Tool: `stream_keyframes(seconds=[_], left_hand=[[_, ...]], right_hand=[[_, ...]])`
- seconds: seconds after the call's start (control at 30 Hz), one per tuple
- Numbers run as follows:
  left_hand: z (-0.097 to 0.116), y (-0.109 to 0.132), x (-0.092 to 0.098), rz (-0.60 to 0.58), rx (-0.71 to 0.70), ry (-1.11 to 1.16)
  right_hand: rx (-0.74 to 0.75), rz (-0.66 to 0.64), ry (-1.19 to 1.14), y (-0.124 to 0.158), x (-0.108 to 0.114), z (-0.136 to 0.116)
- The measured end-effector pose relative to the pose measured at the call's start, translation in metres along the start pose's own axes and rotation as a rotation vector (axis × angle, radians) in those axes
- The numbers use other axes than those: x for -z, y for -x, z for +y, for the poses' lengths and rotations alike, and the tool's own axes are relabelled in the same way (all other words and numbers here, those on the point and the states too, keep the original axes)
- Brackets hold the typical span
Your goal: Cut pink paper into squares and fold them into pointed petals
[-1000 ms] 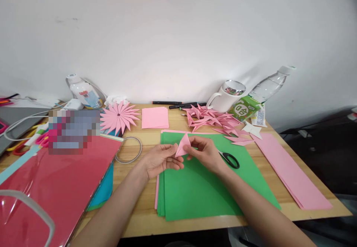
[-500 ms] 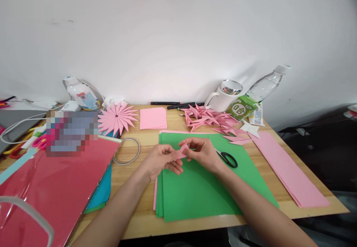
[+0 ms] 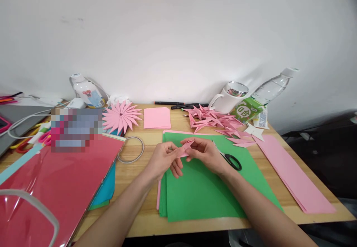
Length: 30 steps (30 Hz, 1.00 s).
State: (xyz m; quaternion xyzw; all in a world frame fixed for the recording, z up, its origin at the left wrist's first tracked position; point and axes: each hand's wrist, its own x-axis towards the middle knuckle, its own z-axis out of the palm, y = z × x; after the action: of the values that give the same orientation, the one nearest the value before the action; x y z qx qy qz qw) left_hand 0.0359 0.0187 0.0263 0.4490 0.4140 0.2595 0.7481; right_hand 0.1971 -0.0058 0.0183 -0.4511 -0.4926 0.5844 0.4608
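Note:
A small folded piece of pink paper [image 3: 187, 148] is pinched between my two hands above the stack of green paper [image 3: 212, 191]. My left hand [image 3: 166, 159] grips its left end between thumb and fingers, the lower fingers curled loosely below. My right hand [image 3: 205, 153] holds the other end, thumb in front and fingers behind. The fingers cover part of the paper, so its full shape is hidden. Black-handled scissors [image 3: 232, 161] lie on the green paper, just right of my right hand.
Behind the green stack are square pink sheets [image 3: 157, 118], a pink paper star wheel [image 3: 121, 114] and a pile of folded pink pieces [image 3: 212, 119]. A white mug [image 3: 230, 97] and tilted bottle [image 3: 275, 87] stand back right. Pink strips [image 3: 295, 176] lie right; a red packet [image 3: 61, 180] lies left.
The folded pink paper has turned in my fingers and now lies more level. Both hands still pinch it. The whole view has shifted slightly.

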Motion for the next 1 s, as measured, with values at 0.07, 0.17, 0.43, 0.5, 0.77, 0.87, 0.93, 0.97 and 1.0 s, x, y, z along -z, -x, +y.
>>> stream_keyframes(seconds=[0.07, 0.17, 0.43, 0.5, 0.77, 0.87, 0.93, 0.97, 1.0], left_hand=[[0.001, 0.000, 0.001, -0.012, 0.008, 0.023], [0.001, -0.001, 0.003, -0.087, 0.046, 0.106], [0.002, -0.004, 0.010, -0.182, 0.150, 0.237], [0.001, -0.004, 0.010, -0.173, 0.135, 0.225], [-0.001, -0.005, 0.009, -0.138, 0.073, 0.219], [0.000, -0.005, 0.011, -0.152, 0.084, 0.230], [0.001, -0.005, 0.012, -0.169, 0.102, 0.248], [0.001, -0.005, 0.012, -0.175, 0.109, 0.259], [0.001, -0.005, 0.012, -0.177, 0.114, 0.269]], right_hand=[[0.004, -0.016, -0.001, 0.000, 0.001, 0.002], [0.018, 0.015, 0.010, -0.001, 0.003, 0.005], [0.033, 0.051, 0.019, -0.002, 0.003, 0.004], [0.036, 0.063, 0.031, -0.002, 0.000, 0.002], [0.003, 0.074, 0.010, -0.003, -0.004, 0.002], [-0.011, 0.041, -0.021, -0.003, -0.001, 0.003], [-0.012, 0.057, -0.033, -0.003, 0.001, 0.005], [-0.012, 0.070, -0.032, -0.003, 0.002, 0.006], [-0.013, 0.081, -0.028, -0.003, 0.003, 0.007]])
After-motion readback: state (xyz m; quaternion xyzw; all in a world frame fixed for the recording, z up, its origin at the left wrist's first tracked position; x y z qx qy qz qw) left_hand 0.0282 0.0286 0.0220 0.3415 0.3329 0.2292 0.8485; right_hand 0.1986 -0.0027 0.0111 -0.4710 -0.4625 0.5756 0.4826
